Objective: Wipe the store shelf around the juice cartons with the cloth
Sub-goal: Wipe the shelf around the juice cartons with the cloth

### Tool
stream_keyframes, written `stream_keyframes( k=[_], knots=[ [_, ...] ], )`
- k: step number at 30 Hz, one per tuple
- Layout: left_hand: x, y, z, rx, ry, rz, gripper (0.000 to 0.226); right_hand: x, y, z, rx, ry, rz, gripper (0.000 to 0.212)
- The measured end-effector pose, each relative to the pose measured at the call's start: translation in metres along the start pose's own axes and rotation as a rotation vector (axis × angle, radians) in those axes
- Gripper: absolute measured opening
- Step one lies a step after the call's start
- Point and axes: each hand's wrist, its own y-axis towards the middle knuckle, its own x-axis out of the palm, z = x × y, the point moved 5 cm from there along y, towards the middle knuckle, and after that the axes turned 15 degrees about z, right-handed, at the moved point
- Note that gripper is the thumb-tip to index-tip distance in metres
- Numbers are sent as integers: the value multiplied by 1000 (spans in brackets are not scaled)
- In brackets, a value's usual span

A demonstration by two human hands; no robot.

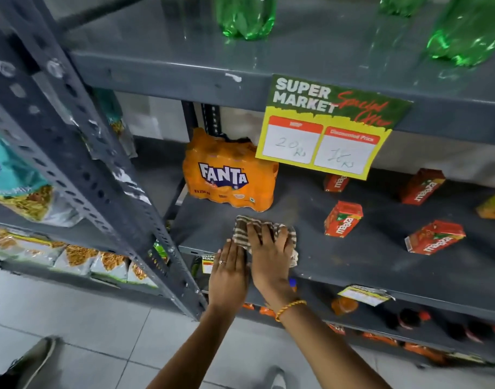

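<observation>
Right hand (pixel 268 249) flat on striped woven cloth (pixel 264 230), fingers spread wide, pressing it to dull grey metal shelf (pixel 339 256) near front edge. Left hand (pixel 228 272) beside it — fingers straight, close together, tips touching cloth edge. Boxy red juice cartons (pixel 343 219) stand well apart to right; shrink-wrapped orange Fanta pack (pixel 229 175) just behind cloth.

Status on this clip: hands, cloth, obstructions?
Right hand flat on cloth; left hand beside it at shelf edge. Fanta pack just behind; cartons off right.
</observation>
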Motion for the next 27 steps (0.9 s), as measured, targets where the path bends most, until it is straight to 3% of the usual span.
stream_keyframes(
  k=[6, 12, 16, 18, 21, 27],
  knots=[
    [-2, 0, 0, 2, 10, -31, 39, 5, -4, 7, 11, -49, -23, 53],
    [-2, -1, 2, -22, 40, -74, 54, -18, -19, 77, 171, -173, -27, 62],
    [0, -3, 3, -32, 65, -58, 48, -36, -22, 93, 296, -157, 115, 59],
    [1, -7, 9, 0, 59, -60, 45, -35, -16, 65, 214, -50, 138, 57],
    [3, -15, 21, 47, 18, -47, 45, -16, -19, 22, 25, -11, 20, 51],
    [10, -17, 42, 82, -19, -35, 48, -21, -26, 73, 76, -120, -13, 59]
  ],
)
